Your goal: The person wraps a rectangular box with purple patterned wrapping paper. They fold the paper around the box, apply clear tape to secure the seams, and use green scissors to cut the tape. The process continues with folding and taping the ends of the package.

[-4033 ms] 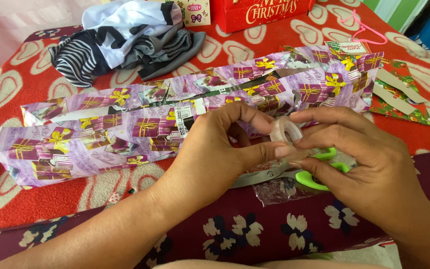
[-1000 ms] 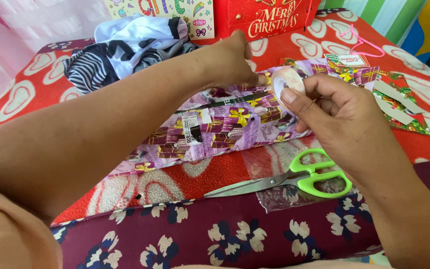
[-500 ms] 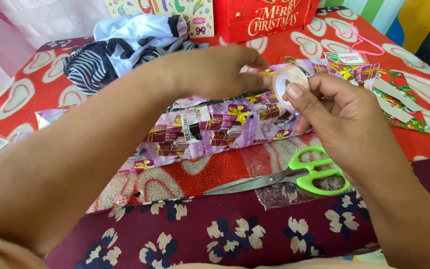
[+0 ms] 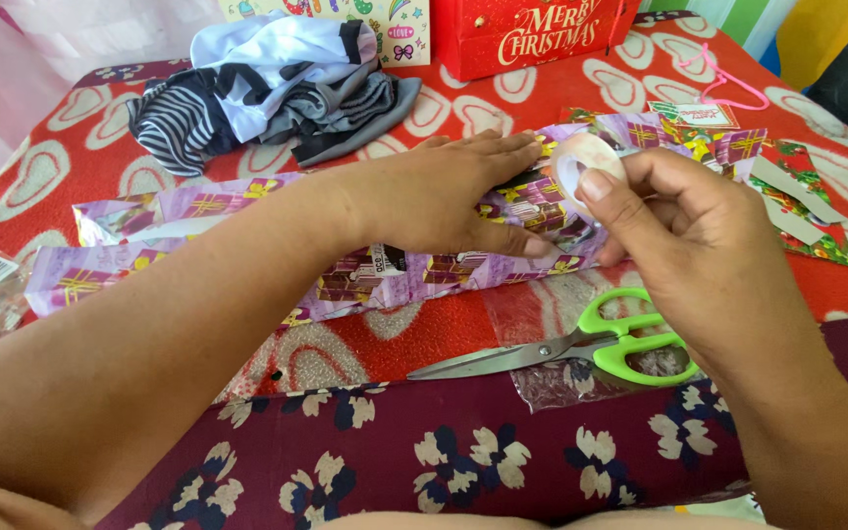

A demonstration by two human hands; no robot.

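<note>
My left hand (image 4: 444,196) lies flat, fingers together, pressing down on a long package wrapped in purple gift paper (image 4: 198,211). It rests near the package's right end. Just to its right, my right hand (image 4: 684,231) grips a small roll of clear tape (image 4: 586,162) between thumb and fingers, held just above the paper. A pair of scissors with green handles (image 4: 591,344) lies shut on the red cloth in front of the package, below my right hand.
A pile of striped and white clothes (image 4: 267,83) sits at the back. A red gift box (image 4: 532,34) stands behind it. Green patterned paper scraps (image 4: 802,201) and a pink cord (image 4: 728,83) lie at the right. A crumpled clear wrapper (image 4: 581,378) lies under the scissors.
My left hand has come down from pinching at the tape roll and now lies flat on the wrapped package. The right hand keeps the roll, a little further right.
</note>
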